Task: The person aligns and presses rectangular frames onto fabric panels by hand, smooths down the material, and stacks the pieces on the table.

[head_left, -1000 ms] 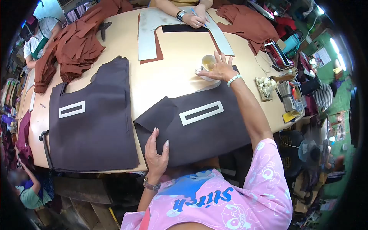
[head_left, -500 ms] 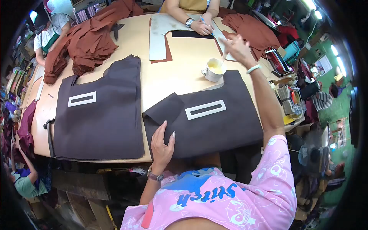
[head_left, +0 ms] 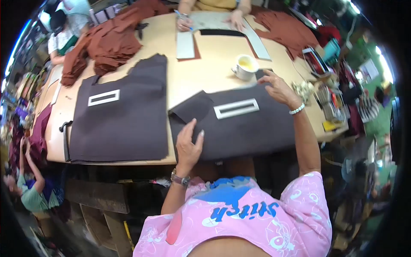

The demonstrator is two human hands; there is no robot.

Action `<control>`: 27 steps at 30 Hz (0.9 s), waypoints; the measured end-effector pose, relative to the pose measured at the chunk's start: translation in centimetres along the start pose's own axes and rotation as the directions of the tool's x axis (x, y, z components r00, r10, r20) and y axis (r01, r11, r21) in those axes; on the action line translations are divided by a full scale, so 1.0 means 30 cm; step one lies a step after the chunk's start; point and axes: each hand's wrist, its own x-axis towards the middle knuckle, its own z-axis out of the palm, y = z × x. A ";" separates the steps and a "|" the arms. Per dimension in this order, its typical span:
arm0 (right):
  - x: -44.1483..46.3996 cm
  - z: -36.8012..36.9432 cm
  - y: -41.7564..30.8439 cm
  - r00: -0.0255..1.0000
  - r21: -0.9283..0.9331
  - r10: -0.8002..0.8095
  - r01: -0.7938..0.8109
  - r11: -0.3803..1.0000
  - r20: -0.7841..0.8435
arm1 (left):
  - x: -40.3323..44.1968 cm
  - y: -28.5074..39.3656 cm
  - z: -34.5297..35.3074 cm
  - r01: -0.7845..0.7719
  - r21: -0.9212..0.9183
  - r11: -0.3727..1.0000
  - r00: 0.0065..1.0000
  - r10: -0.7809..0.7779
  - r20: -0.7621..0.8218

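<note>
My left hand [head_left: 188, 144] lies with fingers spread on the near left part of a dark fabric panel [head_left: 265, 132], just below its folded-over corner [head_left: 192, 106]. My right hand [head_left: 280, 91] is over the panel's upper right corner, fingers apart and slightly bent, with nothing visible in them. A white rectangular frame [head_left: 236, 109] with a slot lies on the panel between my hands. Beyond the panel's far edge stands a white cup [head_left: 245, 68] with yellowish contents, left of my right hand.
A stack of dark panels [head_left: 122, 132] with another white frame [head_left: 103, 97] lies at left. Rust-brown fabric piles [head_left: 113, 49] sit farther back. Across the table, a person's hands [head_left: 235, 19] rest at a pale template [head_left: 185, 45], one holding a pen. A phone [head_left: 315, 60] lies at right.
My right hand has come down from beyond the cup to the panel's upper right corner. The other person's hands have moved apart. My left hand stays on the panel, and the view has shifted.
</note>
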 end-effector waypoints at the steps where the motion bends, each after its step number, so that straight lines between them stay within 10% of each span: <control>1: -0.055 0.024 0.015 0.998 0.079 -0.049 0.052 0.996 -0.042 | -0.002 -0.001 0.002 0.009 -0.006 1.000 1.000 -0.009 0.017; 11: -0.260 0.325 0.020 0.951 0.475 0.283 -0.192 0.859 -0.128 | -0.008 -0.017 0.010 -0.030 0.062 0.998 0.997 0.025 0.077; 27: -0.218 0.378 -0.078 0.958 -0.508 0.221 -0.283 0.814 -0.180 | -0.006 -0.010 0.007 -0.032 0.074 0.997 0.995 0.024 0.100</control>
